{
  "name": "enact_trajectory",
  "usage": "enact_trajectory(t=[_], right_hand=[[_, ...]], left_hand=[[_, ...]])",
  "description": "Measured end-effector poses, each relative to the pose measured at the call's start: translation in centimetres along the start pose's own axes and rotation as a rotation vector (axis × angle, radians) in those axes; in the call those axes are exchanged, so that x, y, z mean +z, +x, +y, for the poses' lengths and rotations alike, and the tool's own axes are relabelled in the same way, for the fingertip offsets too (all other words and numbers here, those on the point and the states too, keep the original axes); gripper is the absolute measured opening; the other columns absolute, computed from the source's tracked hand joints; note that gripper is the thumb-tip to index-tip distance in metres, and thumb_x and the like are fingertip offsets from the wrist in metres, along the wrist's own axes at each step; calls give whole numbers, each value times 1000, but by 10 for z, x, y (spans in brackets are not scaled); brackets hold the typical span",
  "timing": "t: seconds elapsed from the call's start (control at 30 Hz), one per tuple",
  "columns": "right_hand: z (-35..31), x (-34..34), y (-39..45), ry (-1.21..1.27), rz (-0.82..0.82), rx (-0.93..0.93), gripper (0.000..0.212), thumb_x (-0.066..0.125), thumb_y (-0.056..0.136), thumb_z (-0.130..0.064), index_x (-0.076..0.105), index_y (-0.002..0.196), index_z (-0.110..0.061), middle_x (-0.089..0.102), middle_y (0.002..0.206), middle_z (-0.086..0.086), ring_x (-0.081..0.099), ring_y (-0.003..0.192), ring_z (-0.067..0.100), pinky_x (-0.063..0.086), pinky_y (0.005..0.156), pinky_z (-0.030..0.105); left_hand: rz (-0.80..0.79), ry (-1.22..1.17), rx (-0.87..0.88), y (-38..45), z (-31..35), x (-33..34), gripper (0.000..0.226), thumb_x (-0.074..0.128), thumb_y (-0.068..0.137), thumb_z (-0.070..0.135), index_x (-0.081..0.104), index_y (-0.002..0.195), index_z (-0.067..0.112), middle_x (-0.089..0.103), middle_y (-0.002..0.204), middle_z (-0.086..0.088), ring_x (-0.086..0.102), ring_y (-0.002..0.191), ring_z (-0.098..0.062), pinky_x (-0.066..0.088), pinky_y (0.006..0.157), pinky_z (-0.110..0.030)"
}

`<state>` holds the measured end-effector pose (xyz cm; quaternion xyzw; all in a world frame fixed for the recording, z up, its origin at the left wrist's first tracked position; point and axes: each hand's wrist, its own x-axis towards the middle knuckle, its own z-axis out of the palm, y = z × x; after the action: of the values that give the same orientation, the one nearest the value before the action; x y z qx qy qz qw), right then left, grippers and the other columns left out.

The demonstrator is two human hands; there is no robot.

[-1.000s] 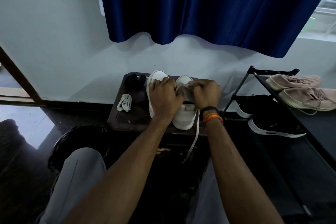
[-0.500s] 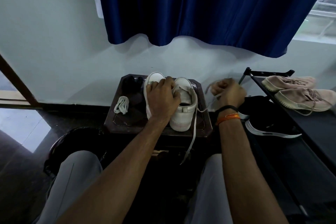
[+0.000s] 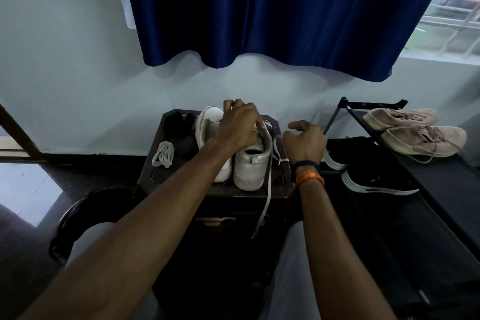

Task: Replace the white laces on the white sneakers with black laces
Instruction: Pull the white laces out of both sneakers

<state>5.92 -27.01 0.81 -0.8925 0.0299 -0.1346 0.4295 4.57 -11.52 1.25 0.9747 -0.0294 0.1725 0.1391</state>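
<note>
Shoe rack (image 3: 368,122) beside right hand (image 3: 305,141)

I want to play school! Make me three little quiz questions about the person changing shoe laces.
1. True or false: the folded white lace bundle lies left of the white leather sneakers.
2. Which hand rests on the sneakers? A) left hand B) right hand
3. Fill in: a loose white lace hangs over the front edge of the dark wooden ____.

Key: 1 true; 2 A; 3 table
</note>
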Motion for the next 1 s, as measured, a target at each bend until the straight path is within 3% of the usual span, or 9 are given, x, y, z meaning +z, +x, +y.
enact_trajectory(t=[0.1, 0.23, 0.33, 0.4, 0.53, 0.67, 0.8, 0.9, 1.0], right_hand=[[-4, -1, -4, 100, -164, -149, 13, 75, 79, -24, 77, 91, -21, 73, 79, -9, 68, 77, 9, 54, 72, 24], [-6, 4, -9, -49, -254, -344, 34, 75, 78, -18, 74, 112, -26, 75, 91, -4, 66, 84, 13, 43, 69, 19], [-7, 7, -11, -98, -204, -336, 28, 70, 82, -20, 74, 110, -27, 70, 86, -6, 64, 84, 17, 35, 59, 17], [-7, 9, -11, -119, -188, -299, 21, 69, 84, -24, 74, 104, -24, 65, 79, -7, 61, 80, 19, 34, 61, 21], [-4, 14, -10, -95, -136, -213, 15, 68, 83, -28, 76, 95, -21, 75, 87, 4, 67, 86, 28, 37, 68, 24], [-1, 12, -7, -56, -126, -164, 10, 69, 85, -26, 76, 89, -20, 76, 89, 3, 68, 88, 26, 38, 70, 23], [-2, 14, -7, -45, -157, -160, 12, 72, 85, -31, 75, 86, -20, 75, 85, 2, 68, 85, 24, 41, 69, 24], [-4, 15, -9, -59, -148, -161, 15, 71, 85, -29, 76, 90, -17, 75, 85, 4, 68, 85, 25, 40, 68, 24], [-4, 14, -11, -79, -143, -176, 13, 70, 84, -27, 75, 89, -16, 73, 83, 6, 67, 83, 29, 37, 66, 25]], left_hand=[[-36, 62, -18, 5, 0, -1, 18, 68, 83, 17, 79, 95, 25, 71, 108, 2, 52, 110, -24, 23, 97, -35], [-39, 65, -45, 7, 0, 2, 15, 64, 84, 18, 77, 89, 22, 73, 96, 0, 56, 103, -25, 28, 98, -37], [-2, 5, -122, 7, -5, 3, 8, 63, 78, 15, 68, 75, 19, 71, 86, 1, 56, 97, -26, 33, 99, -40], [26, -47, -184, 7, -8, 3, 8, 60, 75, 11, 61, 71, 18, 70, 84, -2, 57, 94, -28, 36, 97, -42], [115, -231, -352, 8, -7, 0, 27, 48, 62, 16, 67, 79, 7, 71, 81, -8, 60, 90, -34, 42, 94, -43], [222, -367, -472, 13, -18, -10, 11, 56, 76, 7, 64, 84, 10, 71, 87, -3, 61, 85, -24, 47, 93, -41], [19, -567, -242, 14, -19, -15, 16, 62, 77, 2, 68, 81, 17, 73, 82, 4, 68, 78, -12, 58, 74, -31], [-143, -420, -67, 12, -10, -12, 24, 65, 74, 1, 72, 90, 18, 74, 87, 5, 69, 83, -10, 57, 73, -29], [-124, -222, -12, 14, -7, -1, 25, 66, 79, 5, 76, 96, 21, 74, 95, -3, 66, 92, -24, 56, 78, -38]])
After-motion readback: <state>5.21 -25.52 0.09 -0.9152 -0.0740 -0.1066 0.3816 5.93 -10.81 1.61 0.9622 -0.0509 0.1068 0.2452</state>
